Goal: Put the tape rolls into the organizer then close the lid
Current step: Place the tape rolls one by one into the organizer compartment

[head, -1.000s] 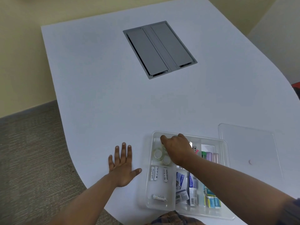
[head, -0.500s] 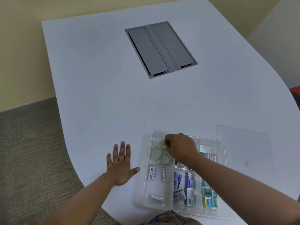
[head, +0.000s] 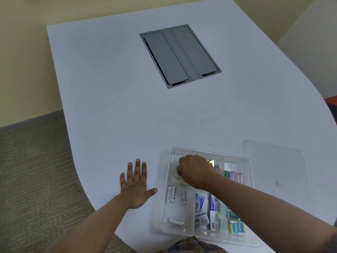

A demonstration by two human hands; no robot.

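A clear plastic organizer (head: 198, 151) sits open on the white table near its front edge. My right hand (head: 196, 170) reaches into its far-left compartment with the fingers curled down onto a clear tape roll (head: 173, 174). The hand hides most of that compartment, and only the edges of the rolls show beneath it. The organizer's clear flat lid (head: 273, 167) lies on the table just to the right of it. My left hand (head: 136, 187) rests flat on the table to the left of the organizer, fingers spread, holding nothing.
Other compartments hold white batteries (head: 171, 194), small boxes (head: 201, 203), blue-green packets (head: 236, 226) and coloured bits. A grey cable hatch (head: 180, 55) is set into the table farther back. The table's curved edge drops to carpet (head: 36, 170) on the left.
My right hand has shifted slightly left and nearer within the far-left compartment, and now covers the tape rolls that showed before. The left hand has stayed flat.
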